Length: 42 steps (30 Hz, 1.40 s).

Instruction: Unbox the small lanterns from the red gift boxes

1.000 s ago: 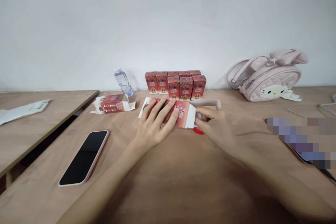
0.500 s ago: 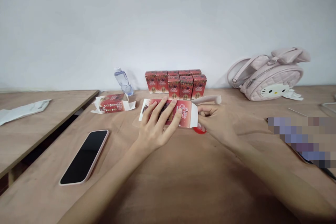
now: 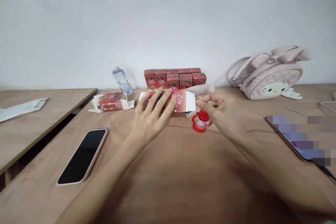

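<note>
Left hand spread flat, fingers extended, pressing down on the long red printed cardboard carton lying on its side on the light brown wooden table. Right hand loosely curled at the carton's open white end flap, thumb and fingertips close together but closed on nothing certain; a pale strip of card just above the knuckles, whether pinched or only behind, impossible to tell. Directly below that hand, beside the carton mouth, a small red plastic lantern-shaped trinket with a clear middle, standing free on the wood.

Risks, as judgement: too much palm pressure, and a crushed or creased carton. A careless sweep of the right wrist, and the trinket knocked over or rolled off toward the near edge. An open flap caught by a fingertip, easily torn or bent back.

Farther out: a row of small upright red boxes just behind, open to toppling from a shove of the carton. A flattened red carton to the left, a clear plastic water bottle, a black phone in a pink case, a pink quilted backpack well apart to the right.
</note>
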Tool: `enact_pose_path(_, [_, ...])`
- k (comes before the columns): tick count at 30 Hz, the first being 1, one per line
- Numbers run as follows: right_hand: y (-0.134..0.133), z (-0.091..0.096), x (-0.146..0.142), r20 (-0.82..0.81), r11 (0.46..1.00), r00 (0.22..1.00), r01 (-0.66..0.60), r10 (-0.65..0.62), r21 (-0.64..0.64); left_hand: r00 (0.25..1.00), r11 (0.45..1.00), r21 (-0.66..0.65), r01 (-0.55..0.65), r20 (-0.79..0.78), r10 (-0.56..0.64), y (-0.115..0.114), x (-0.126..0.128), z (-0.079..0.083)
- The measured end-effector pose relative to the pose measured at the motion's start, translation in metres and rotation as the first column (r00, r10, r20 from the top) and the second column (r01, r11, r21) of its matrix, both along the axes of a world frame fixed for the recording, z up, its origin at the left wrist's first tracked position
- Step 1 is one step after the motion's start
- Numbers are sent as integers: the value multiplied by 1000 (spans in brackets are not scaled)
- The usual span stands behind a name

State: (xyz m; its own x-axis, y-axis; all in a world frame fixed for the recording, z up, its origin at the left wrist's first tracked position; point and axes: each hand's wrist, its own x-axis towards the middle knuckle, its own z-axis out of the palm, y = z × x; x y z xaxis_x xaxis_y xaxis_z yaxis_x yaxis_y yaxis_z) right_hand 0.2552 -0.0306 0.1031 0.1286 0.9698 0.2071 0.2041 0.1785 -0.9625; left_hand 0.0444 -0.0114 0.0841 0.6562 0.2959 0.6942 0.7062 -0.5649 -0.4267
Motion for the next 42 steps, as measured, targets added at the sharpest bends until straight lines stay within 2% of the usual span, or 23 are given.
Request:
enact_pose_path(6, [9, 16, 22, 55, 965, 981, 171, -185, 197, 992, 992, -103, -74, 90, 83, 19, -33, 4])
enact_pose_path(9, [17, 33, 24, 144, 933, 959, 194, -246, 303, 964, 960, -247, -135, 193, 185, 30, -53, 6])
enact_pose_path(11, [24, 43, 19, 251, 925, 932, 168, -262, 341, 902, 925, -357, -129, 345, 259, 38, -65, 7])
enact_pose_path(13, [33, 46, 10, 399, 940, 884, 114, -244, 323, 754, 895, -444, -52, 570, 326, 45, -72, 6])
enact_pose_path(14, [38, 45, 5, 488, 953, 845, 75, -218, 295, 636, 880, -474, 33, 689, 347, 48, -74, 6])
enact_pose_path(16, [46, 39, -5, 670, 973, 725, 2, -160, 230, 315, 824, -469, 318, 872, 374, 51, -74, 8])
enact_pose_path(18, [50, 29, -13, 824, 990, 563, -72, -63, 125, -15, 693, -335, 638, 895, 447, 50, -70, 11])
enact_pose_path(19, [51, 25, -17, 876, 994, 482, -90, -18, 70, -133, 607, -251, 754, 847, 515, 49, -68, 14])
enact_pose_path(20, [52, 21, -19, 912, 995, 410, -96, 23, 19, -207, 527, -181, 831, 777, 594, 48, -65, 16])
enact_pose_path(21, [51, 18, -22, 935, 996, 351, -92, 54, -23, -236, 454, -138, 880, 702, 671, 46, -62, 17])
enact_pose_path(23, [50, 16, -23, 958, 994, 272, -75, 96, -79, -223, 344, -111, 932, 574, 788, 43, -56, 19])
enact_pose_path(25, [48, 17, -23, 965, 991, 229, -68, 127, -114, -192, 283, -112, 953, 501, 844, 41, -51, 18])
enact_pose_path(28, [44, 22, -20, 972, 986, 171, -74, 161, -151, -190, 266, -106, 958, 461, 867, 39, -46, 16])
enact_pose_path(30, [37, 23, -22, 985, 993, 140, -72, 98, -89, -177, 247, -95, 964, 458, 871, 37, -43, 16])
enact_pose_path(31, [32, 21, -25, 989, 997, 146, -82, 26, -14, -161, 227, -92, 969, 461, 873, 36, -42, 17])
enact_pose_path(33, [20, 13, -34, 961, 968, 226, -153, -160, 198, -118, 180, -91, 979, 465, 877, 33, -39, 18])
enact_pose_path(34, [14, 7, -40, 922, 927, 309, -218, -231, 305, -93, 153, -90, 984, 468, 879, 32, -38, 18])
enact_pose_path(36, [4, -5, -52, 835, 798, 466, -362, -292, 481, -69, 125, -87, 988, 479, 875, 29, -35, 19])
enact_pose_path(37, [2, -12, -57, 797, 743, 517, -389, -314, 545, -69, 127, -87, 988, 484, 872, 27, -33, 19])
enact_pose_path(39, [1, -22, -65, 746, 674, 565, -399, -353, 621, -95, 163, -98, 982, 491, 866, 24, -30, 20])
enact_pose_path(42, [5, -28, -69, 714, 643, 570, -376, -407, 667, -149, 238, -127, 963, 482, 863, 21, -28, 21])
